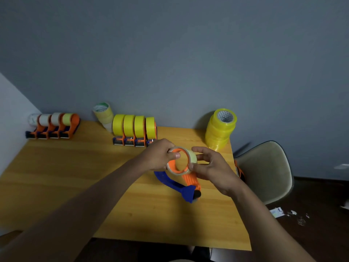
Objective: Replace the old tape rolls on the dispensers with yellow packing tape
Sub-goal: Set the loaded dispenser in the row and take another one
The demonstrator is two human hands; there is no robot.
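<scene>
From the head cam we see the left hand (160,155) and right hand (211,167) both pinching the pale, nearly used-up tape roll (189,157) on the orange-and-blue plastic dispenser (188,183), just above the wooden worktop (75,176). Stacked yellow packing tape rolls (220,129) stand behind.

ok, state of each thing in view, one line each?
Left hand: pinches the pale old tape roll.
Right hand: grips the roll's other side.
Pale old tape roll: around the dispenser's orange hub.
Orange-and-blue handheld dispenser: under the hands, over the table.
Four dispensers with yellow rolls: loaded, in a row.
Four dispensers at far left: carrying pale rolls.
Stack of yellow tape rolls: upright, leaning.
</scene>
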